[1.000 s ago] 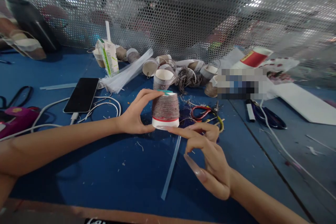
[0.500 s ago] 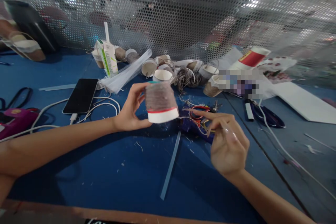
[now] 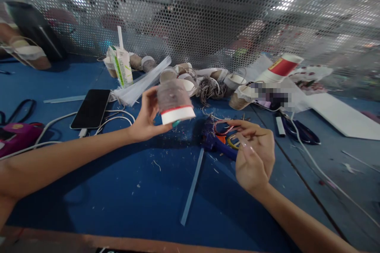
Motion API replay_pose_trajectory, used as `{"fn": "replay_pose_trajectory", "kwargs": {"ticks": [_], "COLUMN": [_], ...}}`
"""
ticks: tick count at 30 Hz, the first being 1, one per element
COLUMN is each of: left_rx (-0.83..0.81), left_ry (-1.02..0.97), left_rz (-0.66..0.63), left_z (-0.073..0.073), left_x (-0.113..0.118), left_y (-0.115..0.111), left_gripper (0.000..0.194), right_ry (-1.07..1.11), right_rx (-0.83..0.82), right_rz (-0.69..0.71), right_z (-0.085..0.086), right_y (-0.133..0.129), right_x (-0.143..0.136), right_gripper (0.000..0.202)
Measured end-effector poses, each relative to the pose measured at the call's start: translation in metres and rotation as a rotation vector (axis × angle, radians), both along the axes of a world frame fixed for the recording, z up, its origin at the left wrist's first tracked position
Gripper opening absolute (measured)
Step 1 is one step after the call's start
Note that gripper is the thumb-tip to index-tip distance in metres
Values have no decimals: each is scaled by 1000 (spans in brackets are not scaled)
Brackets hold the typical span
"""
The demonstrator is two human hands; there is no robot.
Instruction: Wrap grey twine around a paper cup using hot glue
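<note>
My left hand [image 3: 145,118] grips a paper cup [image 3: 178,114] wound with grey-brown twine, holding it tilted above the table. A white band and a red stripe stay bare along the cup's lower edge. My right hand [image 3: 255,154] is closed, thumb and fingers at the handles of a pair of scissors [image 3: 223,127] with a red loop. A yellow loop shows just below; the blades are hidden. Right beside the scissors lies a dark blue glue gun [image 3: 209,136], with a clear glue stick [image 3: 192,189] reaching from it towards the near edge.
Several twine-wrapped cups [image 3: 240,99] and a tangle of twine [image 3: 210,87] line the back by the perforated metal screen [image 3: 190,19]. A bundle of glue sticks [image 3: 142,81], a drink carton [image 3: 122,65] and a phone [image 3: 90,108] on a cable lie left. White board [image 3: 344,114] lies right.
The cup in my left hand has moved slightly left and up, and has turned. My right hand has shifted a little left, its fingers closing at the scissors' handles.
</note>
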State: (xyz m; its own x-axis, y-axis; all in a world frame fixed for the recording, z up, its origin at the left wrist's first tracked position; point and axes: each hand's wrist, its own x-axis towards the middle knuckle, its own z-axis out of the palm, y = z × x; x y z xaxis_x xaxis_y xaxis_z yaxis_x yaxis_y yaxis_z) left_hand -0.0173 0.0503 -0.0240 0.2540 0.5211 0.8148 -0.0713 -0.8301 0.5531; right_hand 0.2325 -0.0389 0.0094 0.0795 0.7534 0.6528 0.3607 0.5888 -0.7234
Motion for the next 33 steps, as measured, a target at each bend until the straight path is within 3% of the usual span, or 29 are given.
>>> {"fn": "replay_pose_trajectory", "kwargs": {"ticks": [5, 11, 14, 18, 23, 29, 33], "left_rx": [-78, -100, -63, -43, 24, 73, 44], "left_ry": [247, 300, 285, 331, 357, 369, 272], "left_rz": [-196, -312, -337, -313, -214, -79, 73], "left_z": [2, 3, 6, 6, 7, 13, 10], "left_x": [3, 6, 10, 11, 8, 8, 9], "left_y": [-17, -21, -21, -22, -27, -28, -24], "left_gripper": [91, 93, 92, 95, 115, 84, 81], "right_ry": [-211, -495, -516, -466, -503, -566, -563], "right_rx": [146, 23, 54, 85, 143, 123, 168], "right_rz": [212, 369, 353, 268, 141, 121, 101], "right_z": [8, 7, 4, -1, 3, 3, 9], "right_y": [-4, -5, -3, 1, 2, 2, -6], "right_x": [-9, -3, -2, -3, -4, -8, -9], "right_gripper": [50, 54, 55, 49, 52, 43, 46]}}
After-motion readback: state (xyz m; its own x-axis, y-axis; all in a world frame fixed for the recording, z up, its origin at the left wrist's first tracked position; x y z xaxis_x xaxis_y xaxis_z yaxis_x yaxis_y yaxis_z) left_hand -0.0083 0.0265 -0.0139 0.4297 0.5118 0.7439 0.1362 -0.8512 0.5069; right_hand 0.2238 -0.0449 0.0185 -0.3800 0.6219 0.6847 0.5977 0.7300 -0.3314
